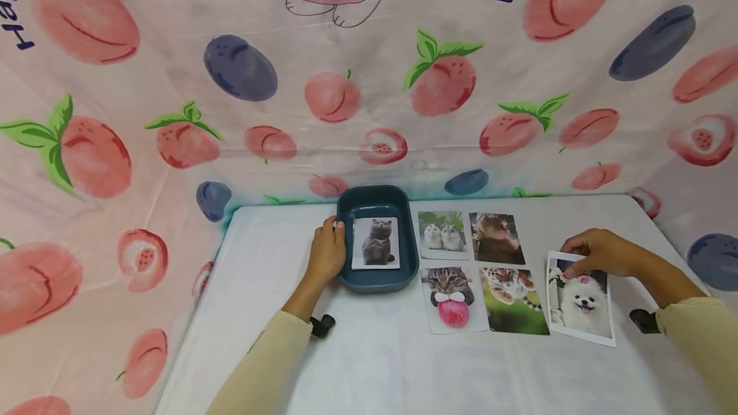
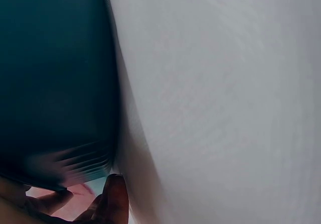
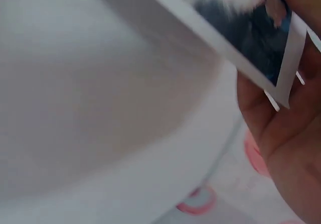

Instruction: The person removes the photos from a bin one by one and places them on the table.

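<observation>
Pinching a white-bordered dog photo (image 1: 585,306) by its upper left part, thumb and fingers bent together, the right hand (image 1: 605,253) holds it just right of a tiger card (image 1: 514,300); left of that lies a striped-cat card (image 1: 454,300). Farther off, the left hand (image 1: 327,250), fingers curled, grips the left side of a teal tray (image 1: 377,282) holding a grey-cat card (image 1: 376,244). Beside it lies a hamster card (image 1: 442,235); behind hangs fruit-printed cloth (image 1: 426,175).
</observation>
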Demonstrator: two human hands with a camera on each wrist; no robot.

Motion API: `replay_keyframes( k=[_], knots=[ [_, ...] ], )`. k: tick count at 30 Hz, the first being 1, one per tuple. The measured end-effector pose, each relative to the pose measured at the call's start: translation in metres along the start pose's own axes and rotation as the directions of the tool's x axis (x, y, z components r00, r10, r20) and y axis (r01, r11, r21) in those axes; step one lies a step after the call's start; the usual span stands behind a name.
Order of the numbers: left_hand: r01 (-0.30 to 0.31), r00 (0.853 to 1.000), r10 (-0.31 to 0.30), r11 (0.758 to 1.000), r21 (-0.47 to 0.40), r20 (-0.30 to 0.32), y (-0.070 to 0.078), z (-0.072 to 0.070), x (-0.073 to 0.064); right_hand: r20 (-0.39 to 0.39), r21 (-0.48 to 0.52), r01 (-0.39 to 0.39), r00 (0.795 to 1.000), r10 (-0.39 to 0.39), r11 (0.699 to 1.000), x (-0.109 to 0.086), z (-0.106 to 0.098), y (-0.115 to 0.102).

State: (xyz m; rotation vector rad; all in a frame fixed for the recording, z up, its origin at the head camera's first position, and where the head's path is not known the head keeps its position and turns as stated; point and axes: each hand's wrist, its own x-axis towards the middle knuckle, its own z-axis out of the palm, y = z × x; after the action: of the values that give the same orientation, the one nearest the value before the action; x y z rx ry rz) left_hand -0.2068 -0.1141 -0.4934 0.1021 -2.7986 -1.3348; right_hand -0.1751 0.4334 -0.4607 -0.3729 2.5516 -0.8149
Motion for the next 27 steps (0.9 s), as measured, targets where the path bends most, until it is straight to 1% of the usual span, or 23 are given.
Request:
replay_keyframes(
  k=[5, 9, 12, 15, 17, 19, 20, 21, 23, 24, 26, 27],
  knots=[
    [0.019, 1.000, -0.019, 1.000, -0.005, 0.007, -0.002, -0.001, -0.001, -0.109, -0.100, -0.026, 0.994, 0.015, 0.995, 0.009, 0.019, 0.001],
    [0.012, 1.000, -0.012, 1.000, -0.012, 0.003, -0.001, -0.001, -0.002, -0.174, -0.187, -0.043, 0.985, 0.010, 0.981, 0.013, 0.025, 0.002],
    [0.001, 1.000, -0.001, 1.000, -0.009, -0.006, -0.001, -0.001, -0.002, -0.189, -0.261, -0.017, 0.981, -0.034, 0.965, 0.016, 0.024, 0.000],
    [-0.005, 1.000, 0.005, 1.000, -0.011, -0.013, 0.000, -0.001, -0.001, -0.183, -0.321, 0.026, 0.979, -0.089, 0.947, 0.022, 0.018, -0.011],
    [-0.008, 1.000, 0.008, 1.000, -0.011, -0.013, 0.001, -0.001, -0.001, -0.184, -0.355, 0.070, 0.972, -0.143, 0.932, 0.029, 0.012, -0.028],
    [-0.009, 1.000, 0.009, 1.000, -0.013, -0.010, 0.003, -0.002, -0.001, -0.206, -0.375, 0.122, 0.955, -0.211, 0.919, 0.040, 0.006, -0.052],
    [-0.009, 1.000, 0.009, 1.000, -0.014, -0.010, 0.003, -0.002, -0.001, -0.216, -0.379, 0.157, 0.943, -0.252, 0.912, 0.047, 0.003, -0.066],
    [-0.010, 1.000, 0.009, 1.000, -0.011, -0.008, 0.004, -0.002, 0.000, -0.221, -0.371, 0.182, 0.935, -0.277, 0.911, 0.055, 0.001, -0.082],
    [-0.007, 1.000, 0.007, 1.000, -0.011, -0.009, 0.004, -0.002, 0.000, -0.230, -0.346, 0.249, 0.912, -0.339, 0.905, 0.073, -0.001, -0.116],
    [-0.006, 1.000, 0.006, 1.000, -0.011, -0.010, 0.004, -0.002, 0.000, -0.224, -0.318, 0.280, 0.906, -0.359, 0.906, 0.083, -0.001, -0.134],
    [0.001, 1.000, -0.001, 1.000, -0.007, -0.008, 0.003, -0.001, 0.000, -0.188, -0.251, 0.327, 0.907, -0.377, 0.911, 0.104, 0.001, -0.170],
    [0.003, 1.000, -0.003, 1.000, -0.006, -0.007, 0.003, 0.000, 0.000, -0.162, -0.224, 0.341, 0.911, -0.379, 0.913, 0.115, 0.003, -0.187]
  ],
)
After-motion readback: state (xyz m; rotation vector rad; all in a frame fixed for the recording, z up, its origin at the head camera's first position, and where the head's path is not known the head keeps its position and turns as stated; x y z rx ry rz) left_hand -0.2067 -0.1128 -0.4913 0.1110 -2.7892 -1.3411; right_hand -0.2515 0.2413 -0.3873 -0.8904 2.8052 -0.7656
